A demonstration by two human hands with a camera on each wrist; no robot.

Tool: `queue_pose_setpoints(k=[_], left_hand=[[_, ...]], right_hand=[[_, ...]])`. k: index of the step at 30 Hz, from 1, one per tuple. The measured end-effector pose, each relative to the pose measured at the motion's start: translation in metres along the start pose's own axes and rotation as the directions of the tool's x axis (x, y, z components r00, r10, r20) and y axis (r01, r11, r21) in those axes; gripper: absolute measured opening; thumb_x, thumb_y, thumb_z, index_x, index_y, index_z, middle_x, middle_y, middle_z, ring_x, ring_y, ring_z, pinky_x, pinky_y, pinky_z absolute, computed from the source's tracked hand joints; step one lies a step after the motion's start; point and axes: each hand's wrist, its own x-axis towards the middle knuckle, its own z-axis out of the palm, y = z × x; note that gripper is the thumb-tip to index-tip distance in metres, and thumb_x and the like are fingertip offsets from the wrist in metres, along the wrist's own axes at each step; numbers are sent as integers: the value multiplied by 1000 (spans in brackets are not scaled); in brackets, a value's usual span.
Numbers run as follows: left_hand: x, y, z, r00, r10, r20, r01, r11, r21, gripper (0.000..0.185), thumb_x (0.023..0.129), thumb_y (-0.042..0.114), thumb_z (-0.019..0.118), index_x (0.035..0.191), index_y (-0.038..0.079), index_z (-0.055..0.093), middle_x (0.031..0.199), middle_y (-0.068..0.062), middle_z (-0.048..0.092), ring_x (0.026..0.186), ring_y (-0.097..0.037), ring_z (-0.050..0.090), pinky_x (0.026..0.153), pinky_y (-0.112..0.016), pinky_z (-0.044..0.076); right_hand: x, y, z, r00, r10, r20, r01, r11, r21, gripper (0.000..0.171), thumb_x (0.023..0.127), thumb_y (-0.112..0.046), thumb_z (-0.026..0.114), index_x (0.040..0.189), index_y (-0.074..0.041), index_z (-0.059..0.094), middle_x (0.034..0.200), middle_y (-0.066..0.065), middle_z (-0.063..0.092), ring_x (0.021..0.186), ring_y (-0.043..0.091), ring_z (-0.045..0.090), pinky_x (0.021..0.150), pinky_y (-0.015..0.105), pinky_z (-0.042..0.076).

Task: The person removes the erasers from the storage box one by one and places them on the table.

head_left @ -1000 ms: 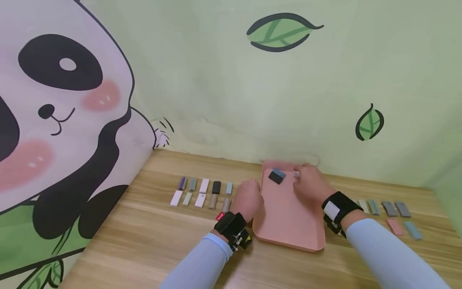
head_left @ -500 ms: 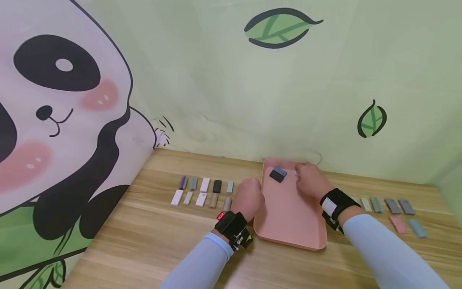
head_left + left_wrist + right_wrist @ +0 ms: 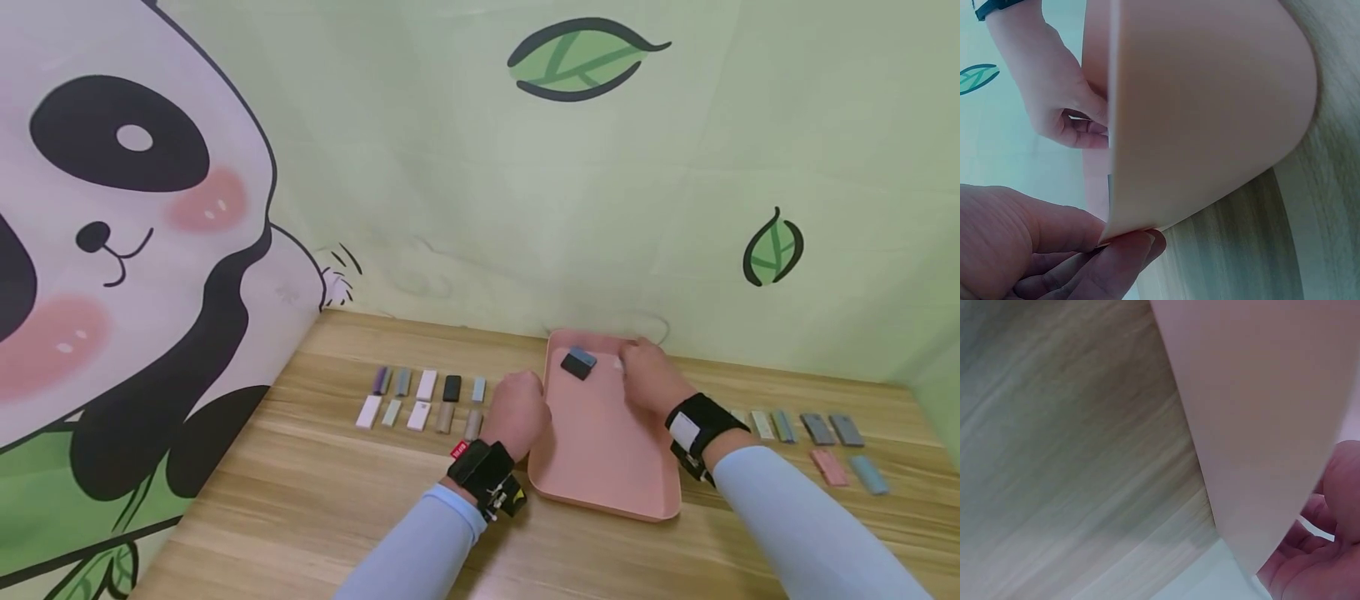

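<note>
just left of the right hand, dark block

Wood-grain tabletop runs to the wall. Pink tray lies flat on it betw. the hands, long side running away from the person. Left of the left hand — two rows of small flat blocks, approx. side by side. Right of the right hand — more small blocks, looser, near the tabletop's right end.
</note>
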Motion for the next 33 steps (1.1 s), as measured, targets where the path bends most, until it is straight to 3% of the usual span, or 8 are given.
queue_pose_setpoints(k=[6,13,19,25,33], left_hand=[[0,0,-1,1000,3,-3,-3,1000,4,11,85,3,59,84,9,69,64,2,58,54,-13,52,46,-22,39],[1,-1,-2,1000,22,-18,-22,1000,6,13,84,1,58,78,8,67,61,1,56,52,-13,48,45,-23,37],[0,-1,0,1000,18,-13,-18,1000,-10,11,83,1,59,80,8,67,62,1,57,54,-13,49,46,-22,37],[-1,-1,3,1000,18,-6,-18,999,-33,12,82,-1,59,77,8,65,60,0,56,53,-14,48,45,-23,37],[1,-1,2,1000,14,1,-14,999,-35,12,83,0,59,77,8,65,60,-1,55,53,-15,49,46,-24,38]], right_hand=[[1,0,3,1000,16,-17,-15,999,28,18,86,-10,61,97,5,62,91,17,61,86,28,55,82,43,48],[0,-1,1,998,-48,-52,49,999,12,16,84,-9,63,93,5,64,88,15,64,84,28,59,81,43,49],[-8,-3,-7,997,-74,-11,75,995,61,12,84,-7,64,86,4,69,82,12,66,75,22,58,74,40,50],[-15,-1,-10,999,-43,25,38,987,154,12,85,-12,64,83,-1,69,74,5,58,68,17,50,64,30,42],[-29,8,-35,996,69,63,-84,954,288,20,89,-17,60,100,-2,66,84,8,60,73,20,53,63,30,43]])
